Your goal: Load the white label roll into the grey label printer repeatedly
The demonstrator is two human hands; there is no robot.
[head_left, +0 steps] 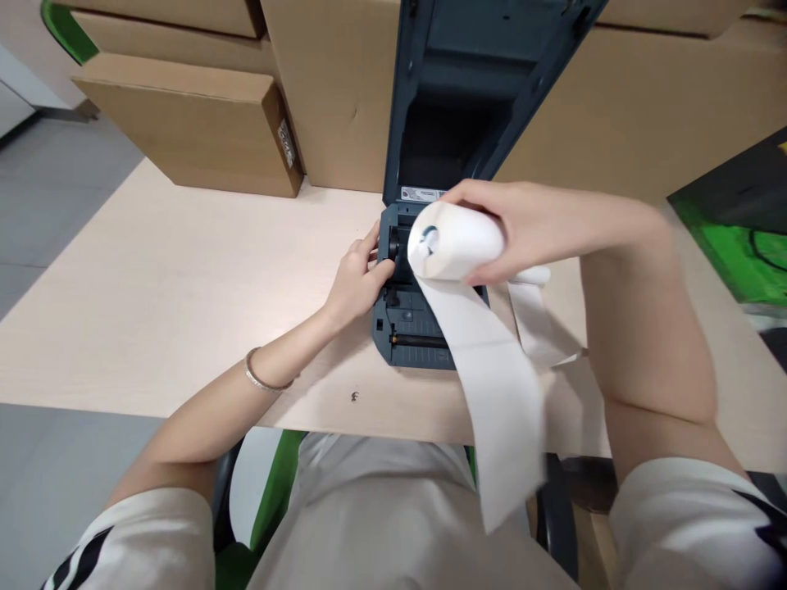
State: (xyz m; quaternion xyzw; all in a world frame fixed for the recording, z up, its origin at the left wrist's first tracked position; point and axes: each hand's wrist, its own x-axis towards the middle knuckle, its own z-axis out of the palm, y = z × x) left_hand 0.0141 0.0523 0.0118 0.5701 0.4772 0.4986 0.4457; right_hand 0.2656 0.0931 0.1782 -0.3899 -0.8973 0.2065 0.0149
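Note:
A dark blue-grey label printer (pixel 386 348) stands on the table with its lid (pixel 473 78) raised. My left hand (pixel 358 274) grips the printer's left side, the thumb over the rim by a black roll holder (pixel 393 243). Above the printer body, my right hand (pixel 501 225) is closed around a roll of white label paper (pixel 458 242), its hollow core facing left. A loose strip of the paper (pixel 501 393) hangs from the roll past the table's front edge. The roll and strip hide much of the printer's right half.
Right of the printer, another piece of white paper (pixel 534 324) with a curled end lies on the table (pixel 258 270). Cardboard boxes (pixel 184 131) line the back. A black and green item (pixel 743 221) is at the far right. A small dark mark (pixel 355 397) shows near the front edge.

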